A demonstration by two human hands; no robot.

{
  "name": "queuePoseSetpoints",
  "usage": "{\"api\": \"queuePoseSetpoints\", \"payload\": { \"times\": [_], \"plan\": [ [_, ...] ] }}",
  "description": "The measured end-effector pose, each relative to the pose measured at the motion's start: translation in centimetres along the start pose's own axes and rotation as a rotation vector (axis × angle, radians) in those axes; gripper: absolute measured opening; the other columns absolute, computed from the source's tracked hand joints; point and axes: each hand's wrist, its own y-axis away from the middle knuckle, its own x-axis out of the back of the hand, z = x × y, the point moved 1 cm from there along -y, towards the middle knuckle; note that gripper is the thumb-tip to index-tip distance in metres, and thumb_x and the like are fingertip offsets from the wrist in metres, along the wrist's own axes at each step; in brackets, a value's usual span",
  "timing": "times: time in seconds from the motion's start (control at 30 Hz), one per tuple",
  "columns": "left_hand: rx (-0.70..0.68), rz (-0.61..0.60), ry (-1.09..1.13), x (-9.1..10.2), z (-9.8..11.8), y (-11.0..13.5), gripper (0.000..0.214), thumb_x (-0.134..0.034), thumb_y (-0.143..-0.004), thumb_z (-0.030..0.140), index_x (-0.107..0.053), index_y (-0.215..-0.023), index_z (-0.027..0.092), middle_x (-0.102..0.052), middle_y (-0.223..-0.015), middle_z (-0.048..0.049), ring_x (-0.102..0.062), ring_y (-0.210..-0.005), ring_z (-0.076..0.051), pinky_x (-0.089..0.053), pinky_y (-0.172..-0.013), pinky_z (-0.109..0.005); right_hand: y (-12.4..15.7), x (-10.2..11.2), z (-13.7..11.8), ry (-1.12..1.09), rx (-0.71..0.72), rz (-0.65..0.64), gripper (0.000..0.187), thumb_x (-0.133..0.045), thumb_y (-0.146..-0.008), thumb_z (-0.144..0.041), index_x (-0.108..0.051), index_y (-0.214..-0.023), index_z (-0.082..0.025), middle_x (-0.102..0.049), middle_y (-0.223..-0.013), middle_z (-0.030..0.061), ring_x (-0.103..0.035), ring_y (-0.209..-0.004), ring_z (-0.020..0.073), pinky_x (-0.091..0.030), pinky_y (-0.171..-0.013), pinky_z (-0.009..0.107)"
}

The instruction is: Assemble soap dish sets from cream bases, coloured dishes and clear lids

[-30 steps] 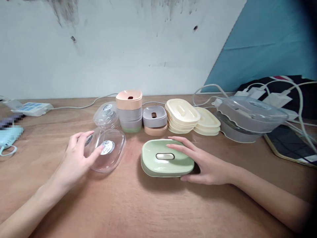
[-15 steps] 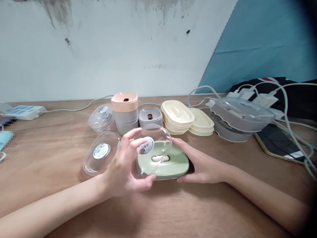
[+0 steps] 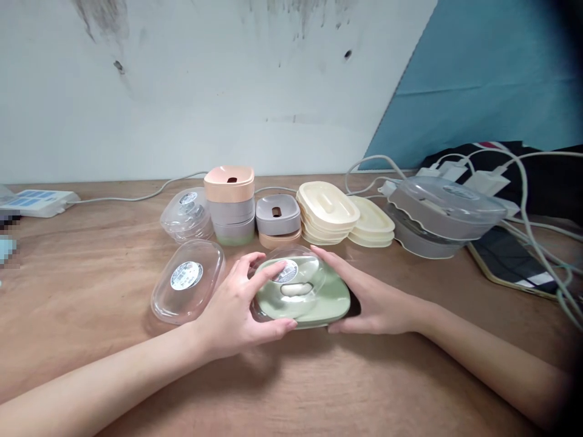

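Note:
A green soap dish (image 3: 319, 303) lies on the wooden table (image 3: 291, 388) in front of me. A clear plastic cover (image 3: 291, 276) with a round sticker rests on top of it. My left hand (image 3: 237, 309) grips the cover's left side, fingers curled round its edge. My right hand (image 3: 368, 297) holds the green dish at its right side, fingers wrapped along the rim. Another clear cover (image 3: 187, 286) with a sticker lies on the table just left of my left hand.
Behind stand a stack of clear covers (image 3: 186, 213), stacked peach and grey dishes (image 3: 230, 203), a grey dish (image 3: 277, 220) and cream lids (image 3: 331, 213). A grey lidded container (image 3: 444, 220), cables, chargers and a tablet (image 3: 514, 261) fill the right. A power strip (image 3: 36, 202) lies far left.
My left hand lifted a clear cover from the pile on the left, carried it right and lowered it onto the green dish. My right hand stayed on the dish.

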Motion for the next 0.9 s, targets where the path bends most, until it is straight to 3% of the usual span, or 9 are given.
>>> {"api": "queuePoseSetpoints", "payload": {
  "times": [0.17,0.27,0.5,0.67,0.8,0.9],
  "plan": [
    [0.015,0.067,0.082,0.44,0.16,-0.16,0.075,-0.071,-0.07,0.041,-0.037,-0.13,0.014,-0.041,-0.133,-0.0163,-0.042,-0.123,-0.029,-0.037,-0.104,-0.045,0.07,0.02,0.03,-0.039,-0.021,0.002,0.111,-0.07,-0.071,-0.044,0.011,-0.145,-0.028,-0.015,-0.154,0.0119,-0.024,-0.138,0.0289,-0.029,-0.109,0.046],
    [-0.002,0.043,0.077,0.43,0.15,-0.16,0.074,-0.072,-0.069,0.039,-0.039,-0.129,0.012,-0.037,-0.136,-0.0179,-0.038,-0.127,-0.031,-0.036,-0.105,-0.046,0.06,0.02,0.16,-0.062,-0.009,0.021,0.113,-0.071,-0.07,-0.047,0.01,-0.146,-0.029,-0.015,-0.154,0.0116,-0.022,-0.139,0.0295,-0.028,-0.11,0.046],
    [-0.099,-0.06,0.109,0.64,0.09,-0.34,0.067,-0.067,-0.076,0.033,-0.039,-0.134,0.015,-0.033,-0.139,-0.0168,-0.034,-0.131,-0.029,-0.033,-0.107,-0.045,-0.13,-0.07,0.29,-0.019,0.071,0.126,0.104,-0.075,-0.064,-0.05,-0.01,-0.142,-0.028,-0.014,-0.151,0.0165,-0.016,-0.14,0.0327,-0.031,-0.108,0.05],
    [-0.073,-0.08,0.056,0.33,0.25,-0.06,0.063,-0.066,-0.077,0.029,-0.04,-0.134,0.023,-0.023,-0.144,-0.014,-0.022,-0.136,-0.033,-0.028,-0.108,-0.053,-0.16,0.08,0.63,-0.077,0.131,0.194,0.091,-0.078,-0.064,-0.044,-0.023,-0.135,-0.03,-0.03,-0.144,0.0155,-0.029,-0.136,0.0321,-0.037,-0.103,0.052],
    [-0.039,-0.103,0.045,0.01,0.26,0.17,0.063,-0.068,-0.078,0.031,-0.04,-0.134,0.031,-0.021,-0.143,-0.0112,-0.027,-0.134,-0.032,-0.032,-0.106,-0.052,-0.24,0.58,0.64,-0.073,0.182,0.218,0.074,-0.076,-0.069,-0.038,-0.032,-0.128,-0.033,-0.038,-0.136,0.012,-0.042,-0.128,0.031,-0.046,-0.096,0.049],
    [-0.059,-0.09,0.066,0.08,0.22,0.16,0.065,-0.069,-0.077,0.033,-0.038,-0.134,0.029,-0.023,-0.143,-0.0126,-0.029,-0.134,-0.032,-0.032,-0.106,-0.051,-0.21,0.66,0.66,-0.103,0.178,0.24,0.07,-0.076,-0.068,-0.039,-0.035,-0.125,-0.031,-0.041,-0.131,0.0118,-0.042,-0.127,0.0311,-0.046,-0.096,0.049]
  ]
}}
